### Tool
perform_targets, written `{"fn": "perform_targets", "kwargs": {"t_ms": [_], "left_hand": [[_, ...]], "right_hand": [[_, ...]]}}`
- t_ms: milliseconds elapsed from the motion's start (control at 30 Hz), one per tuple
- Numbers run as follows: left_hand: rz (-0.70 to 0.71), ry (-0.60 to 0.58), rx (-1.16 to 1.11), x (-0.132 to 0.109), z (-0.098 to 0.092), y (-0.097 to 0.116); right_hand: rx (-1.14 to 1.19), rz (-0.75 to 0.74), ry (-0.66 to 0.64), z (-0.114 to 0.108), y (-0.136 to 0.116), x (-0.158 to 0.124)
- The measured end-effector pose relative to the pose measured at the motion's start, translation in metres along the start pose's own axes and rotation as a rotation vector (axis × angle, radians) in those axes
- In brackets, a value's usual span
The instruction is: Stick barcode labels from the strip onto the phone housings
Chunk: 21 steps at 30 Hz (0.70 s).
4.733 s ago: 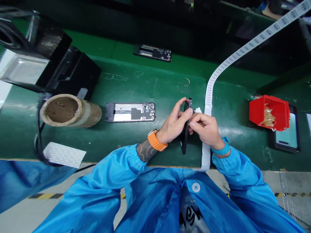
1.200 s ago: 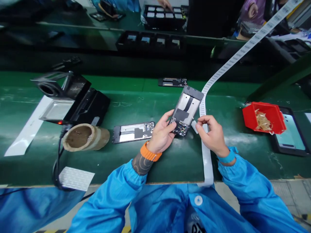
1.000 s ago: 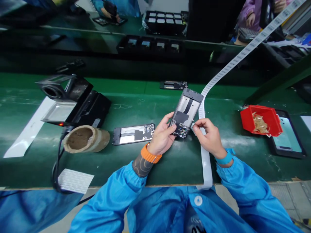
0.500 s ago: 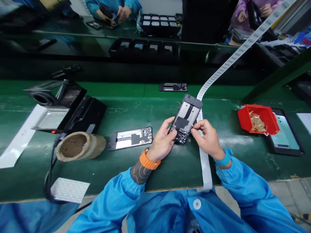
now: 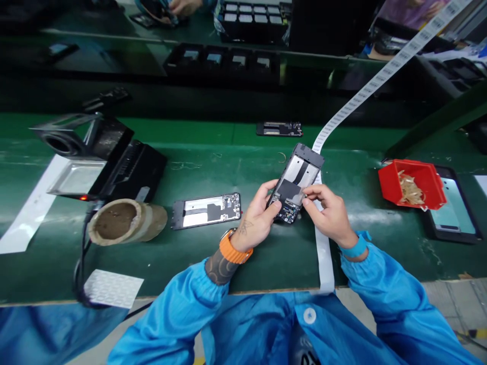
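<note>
An opened smartphone (image 5: 294,182) with its circuit board bare at the near end is gripped at its left side by my left hand (image 5: 258,218), thumb over the board. My right hand (image 5: 327,213) is closed, thumb and forefinger pinched together at the phone's right edge. What lies between those fingertips is too small to make out. Under the phone and right hand runs a strip of printed labels (image 5: 352,109). Another opened phone (image 5: 207,210) lies on the green bench left of my left hand, and a third opened phone (image 5: 279,129) lies farther back.
On the left are a black device with a red light (image 5: 125,175), a cardboard tube (image 5: 150,223) and a label sheet (image 5: 114,289). A red bin (image 5: 390,187) of thin pale pieces stands at right, beside a phone in a black tray (image 5: 452,235). Co-workers' hands show across the bench.
My right fingertips have moved from just beside the phone onto its right edge, slightly farther up. My left hand keeps its hold; the whole view has shifted a little.
</note>
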State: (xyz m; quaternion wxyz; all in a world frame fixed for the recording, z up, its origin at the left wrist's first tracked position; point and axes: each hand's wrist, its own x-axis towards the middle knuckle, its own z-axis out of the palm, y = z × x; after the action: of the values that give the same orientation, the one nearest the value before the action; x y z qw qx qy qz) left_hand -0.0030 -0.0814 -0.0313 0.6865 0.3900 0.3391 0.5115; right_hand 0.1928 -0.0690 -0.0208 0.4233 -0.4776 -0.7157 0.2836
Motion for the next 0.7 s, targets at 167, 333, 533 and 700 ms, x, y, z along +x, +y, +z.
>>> {"fn": "perform_targets", "kwargs": {"t_ms": [167, 333, 533, 700], "left_hand": [[-0.272, -0.025, 0.121, -0.002, -0.001, 0.014], [-0.278, 0.089, 0.077, -0.005, -0.010, 0.030], [-0.203, 0.319, 0.446, 0.107, -0.012, 0.072], [-0.187, 0.473, 0.634, 0.296, 0.011, 0.083]], "right_hand": [[0.045, 0.043, -0.017, -0.002, -0.004, 0.000], [0.032, -0.006, -0.072, -0.033, 0.002, -0.006], [-0.196, -0.039, 0.107, -0.064, 0.031, -0.017], [-0.229, -0.112, 0.097, -0.066, 0.032, -0.015]]}}
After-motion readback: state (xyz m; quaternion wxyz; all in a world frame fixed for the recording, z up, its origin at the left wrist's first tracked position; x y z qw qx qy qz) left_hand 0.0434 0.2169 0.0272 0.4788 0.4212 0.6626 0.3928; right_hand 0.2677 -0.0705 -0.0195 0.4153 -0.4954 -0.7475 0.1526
